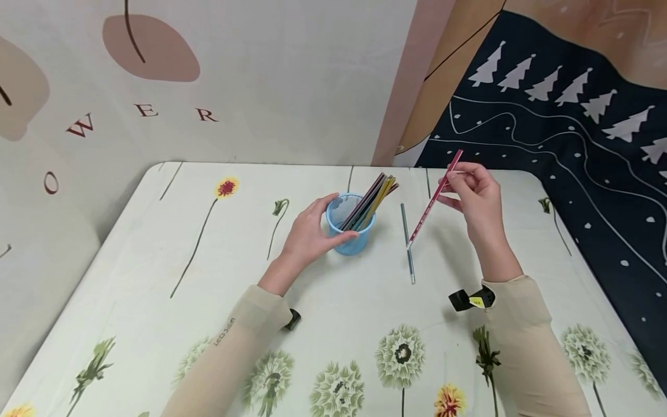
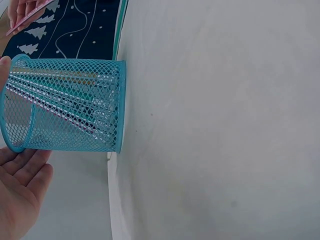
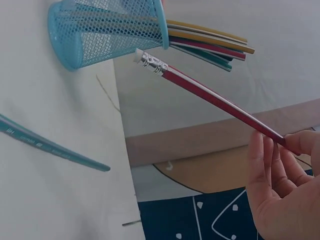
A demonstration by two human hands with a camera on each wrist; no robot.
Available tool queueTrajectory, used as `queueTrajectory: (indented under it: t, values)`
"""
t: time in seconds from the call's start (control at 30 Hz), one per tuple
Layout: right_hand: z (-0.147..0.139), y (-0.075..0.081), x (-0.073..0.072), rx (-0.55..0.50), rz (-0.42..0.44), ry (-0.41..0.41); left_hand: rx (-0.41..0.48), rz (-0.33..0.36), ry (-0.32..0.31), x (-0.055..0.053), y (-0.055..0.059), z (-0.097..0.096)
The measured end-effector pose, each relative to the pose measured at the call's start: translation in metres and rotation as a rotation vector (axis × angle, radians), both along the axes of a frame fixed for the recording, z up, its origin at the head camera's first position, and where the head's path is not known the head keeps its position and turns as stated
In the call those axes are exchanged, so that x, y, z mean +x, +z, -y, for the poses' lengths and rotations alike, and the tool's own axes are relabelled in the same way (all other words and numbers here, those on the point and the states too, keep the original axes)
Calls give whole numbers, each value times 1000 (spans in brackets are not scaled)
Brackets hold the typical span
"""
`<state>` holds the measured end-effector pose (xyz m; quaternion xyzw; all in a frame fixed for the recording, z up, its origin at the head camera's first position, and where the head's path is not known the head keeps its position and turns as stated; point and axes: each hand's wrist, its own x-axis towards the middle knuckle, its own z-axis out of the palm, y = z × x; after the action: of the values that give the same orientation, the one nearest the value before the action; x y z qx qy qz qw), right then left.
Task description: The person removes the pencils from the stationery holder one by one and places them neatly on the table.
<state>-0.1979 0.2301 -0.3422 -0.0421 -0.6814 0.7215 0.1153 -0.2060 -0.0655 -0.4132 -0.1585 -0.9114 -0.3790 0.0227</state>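
Observation:
In the head view my left hand point(image 1: 307, 231) holds a light-blue mesh pencil cup point(image 1: 350, 245) near its rim, thumb across the front and fingers behind. Several pencils point(image 1: 371, 202) lean to the right inside it, as the mesh wall point(image 2: 70, 139) also shows in the left wrist view. Right of the cup, my right hand point(image 1: 478, 194) pinches a red pencil point(image 1: 431, 204) near its upper end. Its white eraser point(image 3: 138, 55) and silver ferrule point down and left. Below that pencil a teal pencil point(image 1: 404, 226) lies on the table, partly overlapped by it in the head view.
The table wears a white cloth point(image 1: 229, 341) printed with flowers and dandelions. A pale curtain point(image 1: 292, 87) with lettering hangs behind, and a dark fabric point(image 1: 526, 124) with white trees hangs at the right. Black wrist cameras point(image 1: 471, 299) sit at both sleeves.

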Motion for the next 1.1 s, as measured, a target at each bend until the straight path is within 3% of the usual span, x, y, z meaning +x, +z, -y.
queueTrajectory:
  t: [0.57,1.1]
  values:
    - [-4,-12,-2,34,52,33,6,-3,-5,0,-1,0]
    - [-9,-24,-4,160,155,34,7,-11,-5,0,-1,0]
